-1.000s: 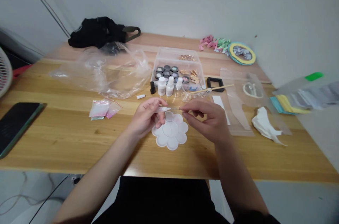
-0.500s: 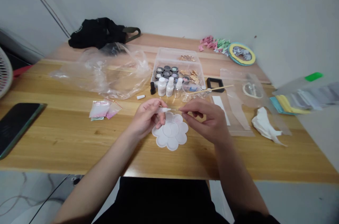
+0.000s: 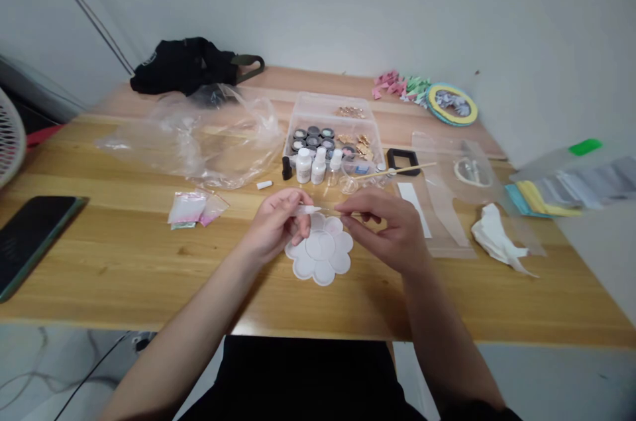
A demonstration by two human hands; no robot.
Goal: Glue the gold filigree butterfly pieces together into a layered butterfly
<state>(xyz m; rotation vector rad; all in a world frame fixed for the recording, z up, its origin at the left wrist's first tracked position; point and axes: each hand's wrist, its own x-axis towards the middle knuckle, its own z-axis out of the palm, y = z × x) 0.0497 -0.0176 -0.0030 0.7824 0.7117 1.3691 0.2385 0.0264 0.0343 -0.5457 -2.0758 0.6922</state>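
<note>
My left hand (image 3: 279, 222) is closed round a small white tube with a tapered nozzle (image 3: 308, 209), which points right. Facing it, my right hand (image 3: 385, 222) pinches a very thin pin or wire (image 3: 329, 210), its tip close to the nozzle; whether they touch I cannot tell. Below both hands lies a white flower-shaped palette (image 3: 320, 262), with a faint pink trace in one well. A small white cap (image 3: 264, 185) rests on the table beyond my left hand.
White bottles (image 3: 318, 166) stand before a clear box (image 3: 332, 106) of small black jars and gold pieces. A wooden stick (image 3: 397, 171) and black frame (image 3: 403, 161) lie right. Powder bags (image 3: 187, 208) and a phone (image 3: 37, 239) lie left, a crumpled tissue (image 3: 497, 235) far right.
Both hands keep their grip and stay nearly still. The whole view has shifted very slightly; nothing on the table has moved.
</note>
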